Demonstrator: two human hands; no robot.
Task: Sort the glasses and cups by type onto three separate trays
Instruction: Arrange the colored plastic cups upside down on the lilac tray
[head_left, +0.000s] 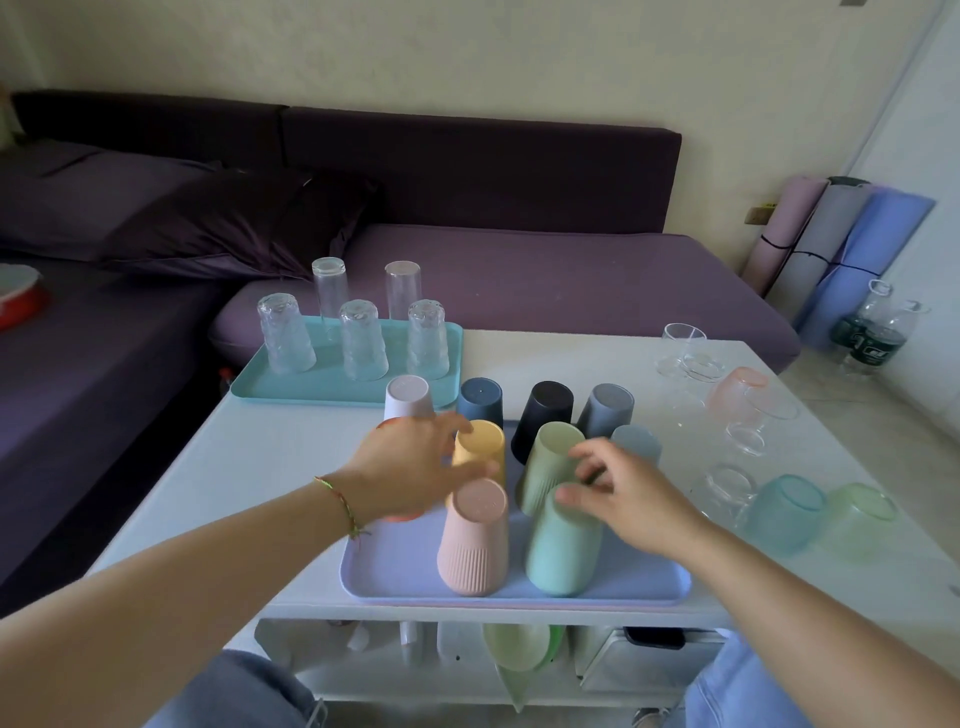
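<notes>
– At 6 o'clock on the table (260, 467), what's nearest?
– Lilac tray (395, 577), cups upside down on it. Pink cup (472, 540) at its 6, mint cup (563, 551) just beside it at 5.
– Hands?
– Left hand (410, 467) is over the tray's 9 o'clock side, with fingers reaching to the yellow cup (480, 447) and the thumb across its side. Something orange shows under the palm. Grasping or not: cannot tell, it's blurred. Right hand (628, 493) is at 3, fingers loose and closed on nothing. Its thumb tip touches the mint cup's top, and its fingertips are by the green cup (550, 462).
– Further back?
– Toward the tray's 12, in a row: white cup (408, 397), navy cup (480, 400), black cup (543, 415), grey cup (605, 410). Pale blue cup (636, 441) is just behind the right hand.
– Rest of the table?
– At 3 o'clock, round glasses stand straight on the tabletop. Blue glass (784, 512) and green glass (860, 514) are nearer. Pink glass (737, 395) and clear glasses (685, 351) are farther. At 11, teal tray (291, 389) with clear tumblers (363, 340) upside down on it.
– Beyond?
– Purple sofa (519, 270) at 12, rolled mats (841, 244) at 2.
</notes>
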